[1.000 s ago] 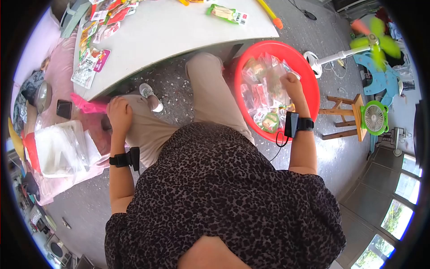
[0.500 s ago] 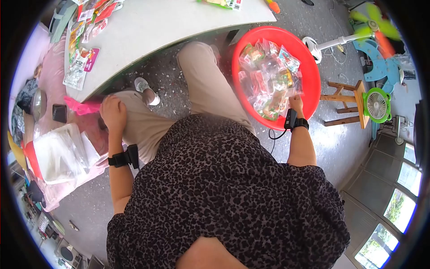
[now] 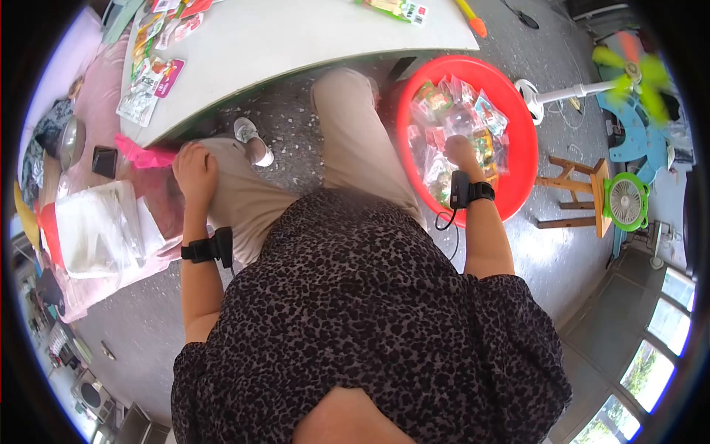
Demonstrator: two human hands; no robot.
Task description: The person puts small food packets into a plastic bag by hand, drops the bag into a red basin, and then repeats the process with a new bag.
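A red basin (image 3: pixel 526 148) full of clear and printed plastic packets (image 3: pixel 436 111) stands on the floor at right. My right hand (image 3: pixel 460 150) is down among these packets, fingers curled in; what they hold is hidden beneath the hand. At left, my left hand (image 3: pixel 195 174) lies against my thigh, knuckles up and fingers bent, with the fingertips out of sight. Bright pink plastic (image 3: pixel 144 154) reaches up to the side of this hand, by the table corner. Both wrists wear black strapped devices.
The white table (image 3: pixel 296 33) has several printed packets (image 3: pixel 151 89) at its left end and a green one (image 3: pixel 396 9) at its far edge. Left are a phone-like dark object (image 3: pixel 105 161) and white plastic bags (image 3: pixel 96 226). Right are a wooden stool (image 3: pixel 597 196) and a green fan (image 3: pixel 627 201).
My right hand has moved left and away from the basin's near right side, further in over the packets. My left hand stays by my thigh. The whole view has shifted slightly.
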